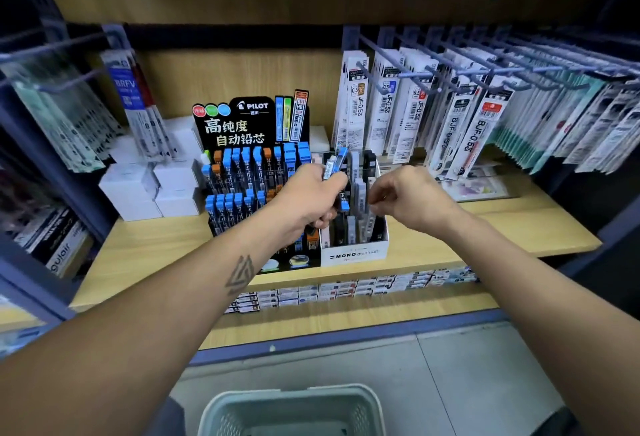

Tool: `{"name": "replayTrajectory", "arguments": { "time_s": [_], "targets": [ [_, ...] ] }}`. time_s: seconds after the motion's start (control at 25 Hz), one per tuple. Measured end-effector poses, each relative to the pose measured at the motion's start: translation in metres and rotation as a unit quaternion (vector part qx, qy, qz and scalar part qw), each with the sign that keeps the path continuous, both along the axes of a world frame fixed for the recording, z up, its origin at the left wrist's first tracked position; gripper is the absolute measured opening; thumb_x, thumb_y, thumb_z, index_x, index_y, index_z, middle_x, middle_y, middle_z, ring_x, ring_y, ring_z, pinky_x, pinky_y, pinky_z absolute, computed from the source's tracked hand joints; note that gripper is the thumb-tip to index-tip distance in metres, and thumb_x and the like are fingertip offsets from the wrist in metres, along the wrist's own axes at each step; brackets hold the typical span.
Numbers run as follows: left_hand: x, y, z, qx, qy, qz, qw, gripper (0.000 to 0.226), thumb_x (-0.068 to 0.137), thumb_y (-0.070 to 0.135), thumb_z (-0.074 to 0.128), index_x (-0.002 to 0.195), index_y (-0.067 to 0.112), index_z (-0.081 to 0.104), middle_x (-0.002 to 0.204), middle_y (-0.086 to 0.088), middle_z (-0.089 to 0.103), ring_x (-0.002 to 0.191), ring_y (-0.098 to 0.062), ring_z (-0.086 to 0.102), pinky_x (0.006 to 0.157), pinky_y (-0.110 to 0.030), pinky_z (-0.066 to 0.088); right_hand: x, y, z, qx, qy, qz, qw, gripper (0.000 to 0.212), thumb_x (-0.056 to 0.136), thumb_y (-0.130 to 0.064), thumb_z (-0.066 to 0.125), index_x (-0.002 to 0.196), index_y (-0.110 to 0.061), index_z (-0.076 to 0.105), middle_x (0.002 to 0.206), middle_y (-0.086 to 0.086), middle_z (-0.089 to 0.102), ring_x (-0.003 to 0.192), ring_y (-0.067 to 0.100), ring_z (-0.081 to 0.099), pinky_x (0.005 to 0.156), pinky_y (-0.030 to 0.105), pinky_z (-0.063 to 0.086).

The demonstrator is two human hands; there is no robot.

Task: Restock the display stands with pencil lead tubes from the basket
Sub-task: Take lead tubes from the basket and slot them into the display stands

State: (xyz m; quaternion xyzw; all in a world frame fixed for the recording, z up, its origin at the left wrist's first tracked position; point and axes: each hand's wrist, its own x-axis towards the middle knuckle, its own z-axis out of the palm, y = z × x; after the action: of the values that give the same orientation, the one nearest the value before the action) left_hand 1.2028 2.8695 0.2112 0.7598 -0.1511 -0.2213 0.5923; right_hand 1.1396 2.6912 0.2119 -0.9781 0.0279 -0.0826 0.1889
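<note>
- Blue-capped clear plastic lead tubes (335,164), a small bunch, stood fanned in the left hand (313,198); fingers were curled round them, probably so single tubes could be drawn off.
- Right hand (403,198) hovered just right of the bunch, above the white cardboard MONO stand (353,252). Its fingers were bent inward with tips close together; whether they pinched a tube could not be told.
- Grey and black tubes stood upright in the MONO stand's slots.
- Black tiered PILOT stand (242,172) sat touching its left side, rows filled with blue- and orange-capped tubes.
- Both stands were on the pale wooden shelf (502,227), near its front edge.
- Pale green slotted plastic basket (294,408) was near the person, low, on the floor side; contents not visible.
- Judgement: sorting and slotting under way.
</note>
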Motion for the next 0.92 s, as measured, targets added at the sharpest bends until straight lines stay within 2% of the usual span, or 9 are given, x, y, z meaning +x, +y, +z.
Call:
{"name": "replayTrajectory", "arguments": {
  "time_s": [0.24,0.48,0.68,0.72,0.76,0.8,0.84,0.88,0.92],
  "targets": [
    [-0.003,0.004,0.001,-0.005,0.006,0.0,1.0,0.013,0.102,0.017,0.048,0.102,0.006,0.04,0.063,-0.001,0.035,0.043,-0.011,0.035,0.035,-0.023,0.026,-0.005,0.011,-0.013,-0.027,0.016,0.011,0.999,0.008,0.085,-0.012,0.078,0.09,-0.018,0.079,0.084,-0.005,0.072,0.082,0.013,0.066,0.078,0.024,0.052],
    [-0.003,0.007,-0.001,-0.011,0.012,-0.001,1.0,0.013,0.101,0.017,0.048,0.094,0.009,0.04,0.06,-0.001,0.034,0.043,-0.013,0.034,0.035,-0.022,0.024,-0.004,0.014,-0.018,-0.066,0.025,0.017,0.997,0.013,0.087,-0.009,0.074,0.095,-0.017,0.081,0.096,-0.003,0.077,0.088,0.013,0.069,0.086,0.025,0.055],
    [-0.005,0.009,-0.003,-0.021,0.046,-0.015,0.999,0.012,0.101,0.013,0.05,0.094,0.008,0.041,0.055,-0.001,0.035,0.038,-0.012,0.032,0.035,-0.021,0.021,-0.001,0.011,-0.013,-0.031,0.014,-0.009,0.999,0.013,0.087,-0.007,0.072,0.092,-0.015,0.081,0.087,-0.003,0.075,0.084,0.011,0.067,0.081,0.02,0.05],
    [-0.006,0.01,-0.004,-0.026,0.06,-0.021,0.998,0.012,0.101,0.013,0.052,0.094,0.007,0.044,0.055,-0.001,0.039,0.038,-0.011,0.033,0.035,-0.02,0.021,0.0,0.012,-0.01,0.023,0.0,-0.029,0.999,0.014,0.086,-0.004,0.072,0.092,-0.015,0.08,0.083,-0.004,0.073,0.081,0.012,0.068,0.081,0.02,0.051],
    [-0.006,0.012,-0.005,-0.029,0.073,-0.028,0.997,0.012,0.101,0.013,0.056,0.095,0.006,0.047,0.056,-0.001,0.044,0.038,-0.011,0.034,0.034,-0.02,0.022,-0.001,0.015,-0.007,0.129,-0.006,-0.05,0.99,0.015,0.086,-0.002,0.072,0.092,-0.013,0.079,0.08,-0.002,0.074,0.078,0.015,0.071,0.083,0.025,0.055],
    [-0.005,0.014,-0.006,-0.03,0.086,-0.034,0.995,0.012,0.1,0.014,0.059,0.098,0.004,0.052,0.058,-0.002,0.051,0.039,-0.01,0.035,0.034,-0.02,0.024,-0.002,0.019,-0.002,0.274,-0.003,-0.062,0.96,0.015,0.086,0.001,0.072,0.095,-0.011,0.076,0.079,0.004,0.075,0.076,0.018,0.073,0.084,0.033,0.059],
    [-0.005,0.017,-0.007,-0.03,0.096,-0.04,0.994,0.014,0.098,0.014,0.062,0.103,0.002,0.056,0.062,-0.005,0.058,0.039,-0.009,0.035,0.033,-0.019,0.025,-0.005,0.022,0.003,0.401,0.018,-0.063,0.914,0.016,0.087,0.003,0.072,0.099,-0.007,0.073,0.08,0.01,0.075,0.075,0.021,0.073,0.084,0.04,0.061],
    [-0.004,0.02,-0.009,-0.031,0.104,-0.042,0.993,0.018,0.097,0.013,0.064,0.107,0.0,0.058,0.067,-0.008,0.063,0.038,-0.008,0.036,0.033,-0.019,0.025,-0.007,0.026,0.007,0.481,0.046,-0.048,0.874,0.021,0.086,0.003,0.073,0.104,-0.004,0.069,0.081,0.014,0.075,0.074,0.023,0.072,0.082,0.042,0.061],
    [-0.004,0.022,-0.01,-0.034,0.108,-0.04,0.993,0.021,0.096,0.012,0.066,0.11,-0.002,0.059,0.072,-0.012,0.064,0.038,-0.008,0.036,0.033,-0.018,0.025,-0.01,0.03,0.009,0.5,0.074,-0.026,0.863,0.027,0.084,0.002,0.076,0.108,-0.003,0.066,0.083,0.014,0.074,0.074,0.022,0.072,0.078,0.039,0.061]
  ]
}}
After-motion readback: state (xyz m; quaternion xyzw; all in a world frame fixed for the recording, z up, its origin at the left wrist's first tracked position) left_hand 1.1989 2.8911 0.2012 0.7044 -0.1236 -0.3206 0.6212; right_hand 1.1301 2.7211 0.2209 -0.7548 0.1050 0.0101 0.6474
